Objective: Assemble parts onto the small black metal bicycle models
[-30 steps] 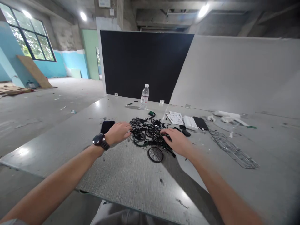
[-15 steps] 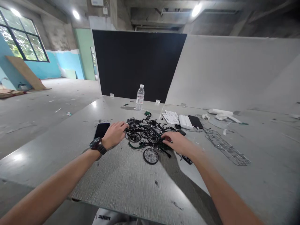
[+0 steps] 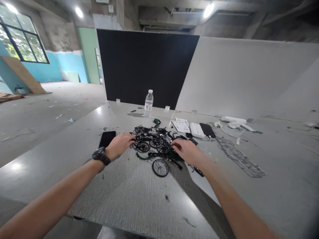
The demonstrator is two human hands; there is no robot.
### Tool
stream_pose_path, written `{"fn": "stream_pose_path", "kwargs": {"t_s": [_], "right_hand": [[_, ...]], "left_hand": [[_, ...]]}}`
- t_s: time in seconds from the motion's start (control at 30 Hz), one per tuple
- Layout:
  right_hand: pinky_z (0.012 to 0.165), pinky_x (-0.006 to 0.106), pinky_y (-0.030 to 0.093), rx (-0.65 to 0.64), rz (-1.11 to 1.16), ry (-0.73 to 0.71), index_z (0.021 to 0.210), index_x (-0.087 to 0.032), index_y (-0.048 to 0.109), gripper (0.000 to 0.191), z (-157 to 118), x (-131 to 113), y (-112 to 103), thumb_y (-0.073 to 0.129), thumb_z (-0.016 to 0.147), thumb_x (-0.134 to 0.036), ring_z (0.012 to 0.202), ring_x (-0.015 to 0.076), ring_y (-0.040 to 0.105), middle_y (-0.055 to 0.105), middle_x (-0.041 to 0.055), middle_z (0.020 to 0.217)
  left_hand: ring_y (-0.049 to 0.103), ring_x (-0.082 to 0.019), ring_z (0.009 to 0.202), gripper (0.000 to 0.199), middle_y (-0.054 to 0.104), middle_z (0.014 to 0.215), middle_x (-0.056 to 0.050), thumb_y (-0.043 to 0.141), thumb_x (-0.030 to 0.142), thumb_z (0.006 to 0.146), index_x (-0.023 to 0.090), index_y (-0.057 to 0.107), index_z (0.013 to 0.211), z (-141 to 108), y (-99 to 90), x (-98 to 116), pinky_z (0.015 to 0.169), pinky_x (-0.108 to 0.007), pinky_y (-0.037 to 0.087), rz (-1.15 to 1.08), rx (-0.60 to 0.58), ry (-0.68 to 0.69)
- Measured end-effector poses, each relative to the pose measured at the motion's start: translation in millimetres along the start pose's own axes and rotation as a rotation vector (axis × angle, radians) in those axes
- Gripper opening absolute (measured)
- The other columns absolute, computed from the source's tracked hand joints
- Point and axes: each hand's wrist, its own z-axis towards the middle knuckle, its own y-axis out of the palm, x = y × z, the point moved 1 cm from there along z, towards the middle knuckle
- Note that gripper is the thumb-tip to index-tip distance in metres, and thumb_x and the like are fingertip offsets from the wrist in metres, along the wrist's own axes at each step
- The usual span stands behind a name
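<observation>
Both my hands are at the heap of black bicycle parts (image 3: pixel 155 143), which lies in the middle of the grey tabletop (image 3: pixel 124 196) in front of me. My left hand (image 3: pixel 121 145) is at its left edge, fingers bent and pointing inward; I can't tell whether the tips grip a part or only touch one. My right hand (image 3: pixel 185 149) is on the other side, its fingers curled over the heap's right part with the thumb close beneath — whether anything is pinched there, I can't make out.

Several spoked wheels lie flat among the dark pieces between my hands. One loose wheel (image 3: pixel 160 167) sits apart, just on the near side of the heap, and a dark piece (image 3: pixel 198 171) is partly covered by my right forearm.

A black phone (image 3: pixel 107 138) lies just beyond my left hand, and a dark watch (image 3: pixel 100 154) is on that wrist. Past the heap stands a clear bottle (image 3: pixel 148 104), upright with a white cap. To the right lie printed sheets (image 3: pixel 181 125), a white block (image 3: pixel 197 130) and a dark flat case (image 3: pixel 207 129) — then a see-through lattice frame (image 3: pixel 240 156).
</observation>
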Motion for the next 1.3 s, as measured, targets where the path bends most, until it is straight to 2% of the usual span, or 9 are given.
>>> {"fn": "stream_pose_path", "kwargs": {"t_s": [0.1,0.27,0.43,0.57,0.8,0.93,1.03,1.13,1.3], "right_hand": [[0.075,0.039,0.055,0.002,-0.011,0.02,0.113,-0.023,0.073,0.037,0.5,2.7,-4.2,0.041,0.098,-0.032,0.09,0.0261,0.071,0.076,0.0102,0.11],[0.066,0.038,0.054,-0.041,-0.073,0.243,0.113,-0.02,0.072,0.034,-7.9,35.0,-26.1,0.046,0.097,-0.034,0.081,0.0265,0.071,0.077,0.0123,0.102],[0.073,0.039,0.055,-0.196,0.083,0.185,0.093,-0.023,0.075,0.026,-21.0,62.0,-37.1,0.062,0.087,-0.046,0.084,0.0267,0.071,0.077,0.0099,0.095],[0.067,0.036,0.054,-0.346,0.165,0.159,0.089,-0.025,0.072,0.023,-22.3,52.7,-34.2,0.069,0.081,-0.047,0.075,0.0252,0.07,0.076,0.0064,0.083],[0.077,0.035,0.054,-0.25,0.22,0.032,0.097,-0.027,0.073,0.02,-15.6,7.4,-19.9,0.064,0.088,-0.043,0.089,0.0238,0.07,0.076,0.0052,0.099],[0.079,0.036,0.054,-0.219,0.216,-0.071,0.098,-0.026,0.074,0.021,-13.7,-10.7,-6.0,0.065,0.09,-0.043,0.088,0.0232,0.069,0.076,0.0052,0.097],[0.076,0.036,0.054,-0.213,0.182,-0.097,0.1,-0.025,0.073,0.022,-13.2,-11.6,-1.5,0.066,0.09,-0.043,0.084,0.0226,0.069,0.075,0.0049,0.092],[0.08,0.038,0.055,-0.174,0.125,-0.107,0.103,-0.025,0.073,0.024,-13.3,-4.5,-4.1,0.059,0.094,-0.043,0.09,0.0236,0.069,0.075,0.0066,0.101],[0.082,0.043,0.057,-0.076,0.028,-0.006,0.111,-0.025,0.073,0.035,-12.7,7.7,-10.1,0.045,0.099,-0.041,0.101,0.0279,0.069,0.074,0.0096,0.115]], "left_hand": [[0.068,-0.024,0.108,0.031,0.074,0.117,-0.01,0.045,0.032,0.104,0.019,0.071,0.114,2.7,1.8,-4.4,0.095,-0.036,0.051,0.003,0.041,0.011],[0.07,-0.024,0.101,0.037,0.075,0.112,-0.009,0.039,0.037,0.106,0.021,0.071,0.113,6.1,-1.3,-1.0,0.083,-0.034,0.052,0.056,0.013,0.057],[0.069,-0.023,0.097,0.03,0.074,0.11,-0.008,0.043,0.034,0.105,0.023,0.069,0.115,8.9,-1.9,3.8,0.078,-0.032,0.051,0.078,-0.001,0.117],[0.068,-0.022,0.091,0.029,0.072,0.104,-0.01,0.042,0.028,0.105,0.02,0.068,0.112,12.3,0.8,7.3,0.075,-0.032,0.051,0.121,-0.022,0.146],[0.069,-0.024,0.095,0.029,0.072,0.105,-0.013,0.038,0.025,0.106,0.015,0.065,0.111,15.0,0.7,10.6,0.075,-0.034,0.052,0.177,-0.085,0.16],[0.068,-0.025,0.093,0.03,0.072,0.102,-0.014,0.038,0.027,0.107,0.014,0.065,0.109,15.2,1.4,13.1,0.074,-0.035,0.052,0.18,-0.081,0.172],[0.068,-0.024,0.089,0.031,0.072,0.098,-0.014,0.036,0.026,0.107,0.013,0.064,0.108,15.2,1.7,17.0,0.072,-0.034,0.051,0.227,-0.092,0.18],[0.068,-0.024,0.087,0.03,0.072,0.096,-0.013,0.036,0.024,0.106,0.013,0.064,0.107,14.9,1.2,20.4,0.07,-0.033,0.051,0.248,-0.108,0.185],[0.068,-0.024,0.089,0.027,0.071,0.095,-0.015,0.037,0.017,0.104,0.012,0.063,0.11,13.2,-0.5,20.9,0.075,-0.034,0.053,0.186,-0.103,0.195]]}}
